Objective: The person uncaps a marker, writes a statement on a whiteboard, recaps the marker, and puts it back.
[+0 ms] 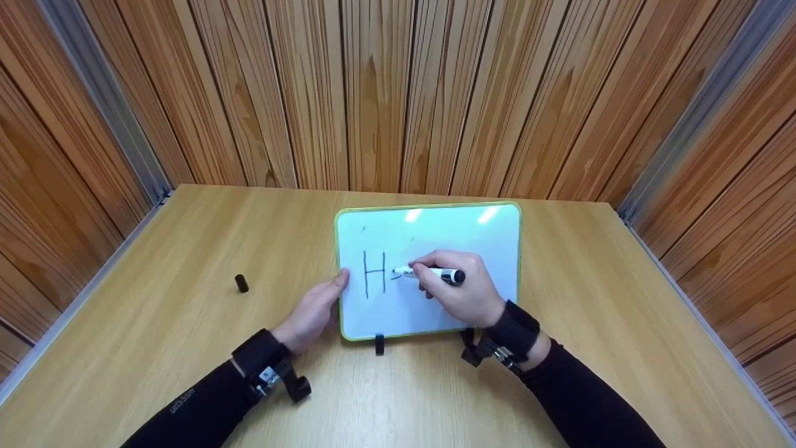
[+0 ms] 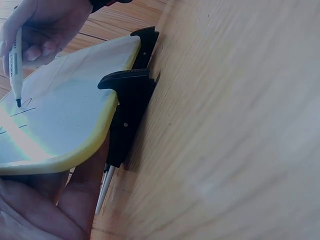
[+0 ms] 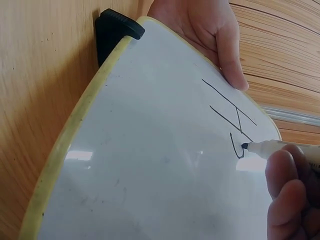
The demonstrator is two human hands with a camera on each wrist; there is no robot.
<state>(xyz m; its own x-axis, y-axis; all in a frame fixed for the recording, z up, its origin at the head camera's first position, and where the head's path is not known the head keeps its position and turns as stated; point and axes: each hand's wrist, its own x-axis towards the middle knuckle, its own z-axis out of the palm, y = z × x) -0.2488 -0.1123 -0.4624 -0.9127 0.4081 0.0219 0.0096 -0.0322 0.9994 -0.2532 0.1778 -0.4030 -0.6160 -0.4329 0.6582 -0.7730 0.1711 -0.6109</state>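
A whiteboard point(image 1: 435, 305) with a yellow-green rim leans on a black stand point(image 2: 127, 115) whose clips catch its lower edge. My left hand point(image 1: 315, 309) grips the board's left side, thumb at the front rim and fingers behind. In my right hand point(image 1: 463, 289), a white marker point(image 1: 429, 273) with a black end is pinched between thumb and fingers. Its dark tip point(image 3: 244, 146) meets the board at a short curved stroke point(image 3: 235, 150), just right of a large written H point(image 1: 375, 272). My right palm partly covers the board in the head view.
A small black marker cap point(image 1: 241, 283) lies on the wooden table point(image 1: 186, 323), left of the board. Wood-plank walls point(image 1: 373, 93) rise behind the table and on both sides. Black cameras are strapped to both wrists.
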